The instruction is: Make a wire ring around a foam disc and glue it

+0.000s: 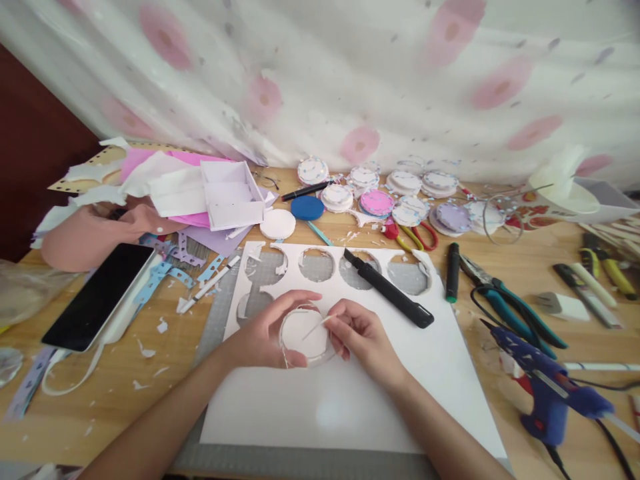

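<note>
My left hand (267,333) curls its thumb and fingers around the edge of a white round disc (305,333) with a thin raised rim. In my right hand (360,337), thumb and forefinger pinch a thin pale stick (314,329) that slants over the disc; its exact kind is unclear. Both hands are above a white foam board (320,407) with several round holes cut along its far side. A black craft knife (387,287) lies across the board, just beyond my right hand. Beneath the board is a grey cutting mat (300,462).
Decorated discs (407,210) stand in rows at the back. To the right lie a green-capped marker (453,273), teal pliers (510,307) and a blue glue gun (545,380). A phone (100,297), paper scraps and an open white box (233,197) occupy the left.
</note>
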Demonstrator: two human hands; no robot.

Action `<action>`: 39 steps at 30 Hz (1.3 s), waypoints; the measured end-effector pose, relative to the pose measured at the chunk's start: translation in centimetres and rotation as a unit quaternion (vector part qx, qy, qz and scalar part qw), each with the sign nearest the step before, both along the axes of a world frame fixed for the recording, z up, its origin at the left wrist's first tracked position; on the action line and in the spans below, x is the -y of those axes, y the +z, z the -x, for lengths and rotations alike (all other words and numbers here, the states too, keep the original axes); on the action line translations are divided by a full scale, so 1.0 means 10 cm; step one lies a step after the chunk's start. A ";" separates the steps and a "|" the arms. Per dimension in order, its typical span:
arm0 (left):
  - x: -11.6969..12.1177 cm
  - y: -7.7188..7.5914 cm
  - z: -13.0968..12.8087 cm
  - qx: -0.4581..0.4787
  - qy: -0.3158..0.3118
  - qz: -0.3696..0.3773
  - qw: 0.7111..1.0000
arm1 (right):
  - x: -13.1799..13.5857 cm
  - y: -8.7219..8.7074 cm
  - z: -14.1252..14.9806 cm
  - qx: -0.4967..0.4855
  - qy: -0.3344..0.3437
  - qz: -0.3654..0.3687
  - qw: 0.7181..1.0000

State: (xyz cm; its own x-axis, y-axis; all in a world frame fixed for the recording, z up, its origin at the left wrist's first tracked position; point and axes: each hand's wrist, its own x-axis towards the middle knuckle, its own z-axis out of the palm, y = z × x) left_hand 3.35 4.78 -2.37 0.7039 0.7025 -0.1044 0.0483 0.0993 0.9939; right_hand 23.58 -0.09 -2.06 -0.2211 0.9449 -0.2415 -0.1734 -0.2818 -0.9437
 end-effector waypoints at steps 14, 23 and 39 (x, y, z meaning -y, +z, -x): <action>0.04 -0.15 -0.02 0.129 0.039 0.116 0.984 | 0.02 -0.03 0.02 -0.100 -0.031 0.000 0.995; 0.05 -0.07 -0.05 0.137 0.044 0.131 0.981 | 0.01 -0.04 0.00 -0.145 0.028 0.016 0.989; 0.05 -0.07 -0.01 -0.002 0.061 0.042 0.997 | 0.05 0.03 0.02 0.002 -0.027 -0.074 0.997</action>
